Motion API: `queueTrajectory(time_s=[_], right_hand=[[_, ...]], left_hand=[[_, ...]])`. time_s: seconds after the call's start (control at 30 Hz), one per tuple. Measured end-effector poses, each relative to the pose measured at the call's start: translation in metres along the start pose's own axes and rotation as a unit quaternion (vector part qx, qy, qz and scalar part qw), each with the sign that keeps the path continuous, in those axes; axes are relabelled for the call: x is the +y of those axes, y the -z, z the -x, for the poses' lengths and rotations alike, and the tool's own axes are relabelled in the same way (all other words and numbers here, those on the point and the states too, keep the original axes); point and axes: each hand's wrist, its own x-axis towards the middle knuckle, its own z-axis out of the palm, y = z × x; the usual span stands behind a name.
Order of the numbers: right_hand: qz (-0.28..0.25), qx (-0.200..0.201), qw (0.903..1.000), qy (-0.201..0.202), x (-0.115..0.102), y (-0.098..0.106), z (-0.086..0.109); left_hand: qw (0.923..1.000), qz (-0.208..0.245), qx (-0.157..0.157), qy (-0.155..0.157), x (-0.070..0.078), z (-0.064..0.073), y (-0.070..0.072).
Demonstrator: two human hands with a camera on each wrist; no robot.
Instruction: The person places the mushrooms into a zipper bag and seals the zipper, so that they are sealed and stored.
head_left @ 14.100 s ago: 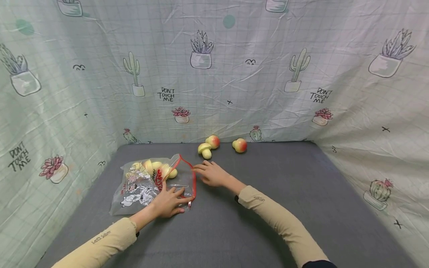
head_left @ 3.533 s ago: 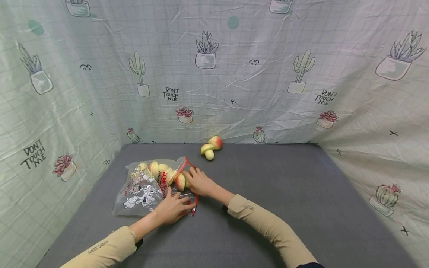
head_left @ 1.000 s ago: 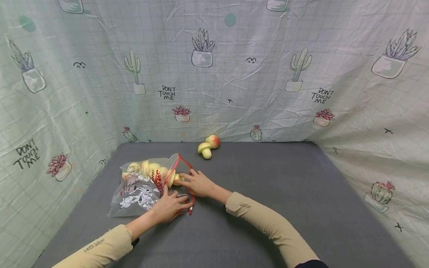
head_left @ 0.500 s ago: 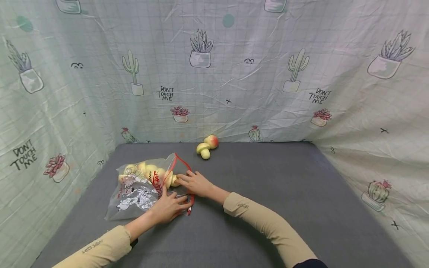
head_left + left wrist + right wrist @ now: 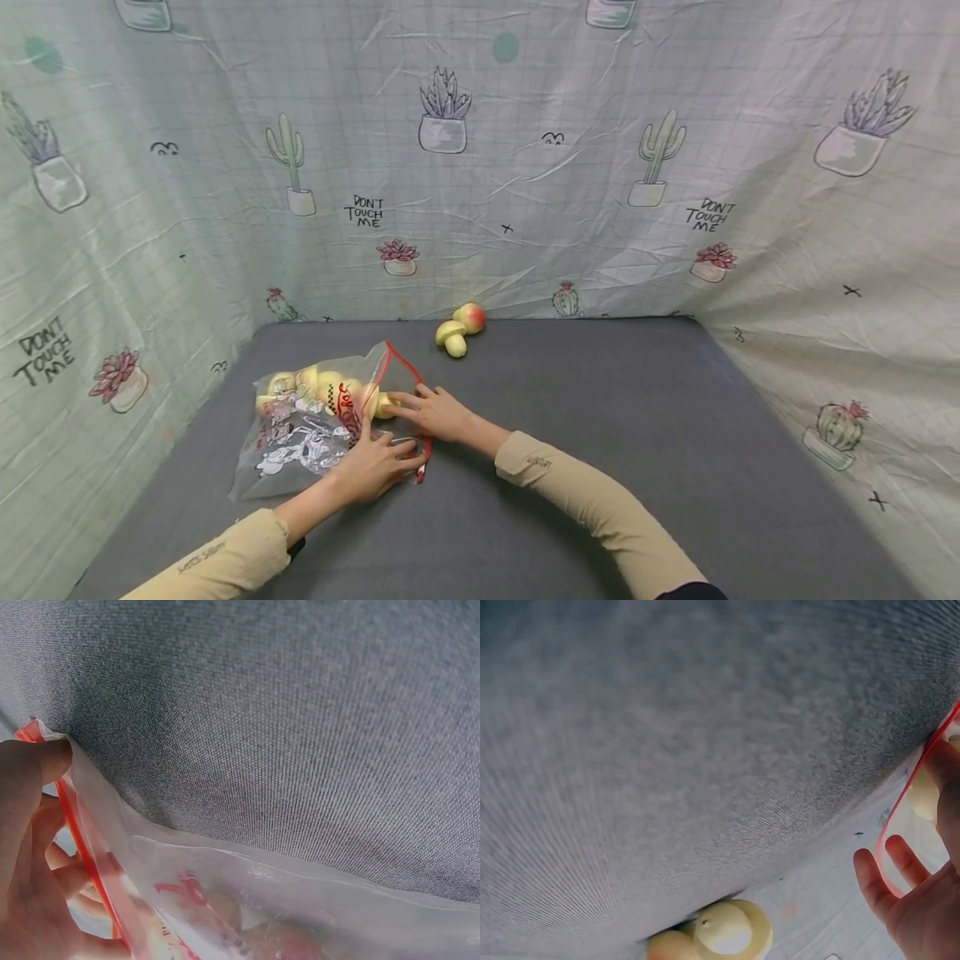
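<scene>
A clear zip bag (image 5: 300, 437) with a red edge and cartoon print lies on its side, its mouth facing right. Several yellow mushroom-shaped pieces with red-blushed caps show through it. My left hand (image 5: 375, 467) grips the bag's lower mouth edge, the thumb lapping over the red strip (image 5: 84, 836) in the left wrist view. My right hand (image 5: 442, 415) reaches in at the mouth, fingers extended against the stem of the outermost mushroom piece (image 5: 385, 405). In the right wrist view the right hand (image 5: 922, 900) overlaps the red edge, with a yellow piece (image 5: 924, 796) partly hidden behind it.
Near the back edge of the dark grey table (image 5: 585, 433), one mushroom-shaped piece (image 5: 452, 338) lies against another with a red cap (image 5: 471, 317). A printed cactus cloth (image 5: 510, 183) hangs behind and at both sides.
A mushroom piece, earlier on the table at the back right, was brought by my right hand to the bag and now sits inside its mouth. My left hand stays at the edge.
</scene>
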Motion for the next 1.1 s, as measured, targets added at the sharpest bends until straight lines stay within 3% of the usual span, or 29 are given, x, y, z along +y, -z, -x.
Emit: queueTrajectory(time_s=[0.4, 0.6, 1.1], right_hand=[[0.005, -0.006, 1.0000, 0.002, 0.000, 0.002, -0.007], [0.001, -0.005, 1.0000, 0.002, 0.001, 0.001, -0.004], [-0.100, 0.027, 0.9946, 0.006, 0.017, 0.001, 0.011]], left_hand=[[0.9998, -0.015, 0.016, -0.001, -0.001, 0.004, -0.002], [1.0000, -0.005, 0.007, 0.000, 0.000, 0.004, 0.000], [0.9999, 0.011, -0.012, 0.006, 0.001, 0.001, 0.004]])
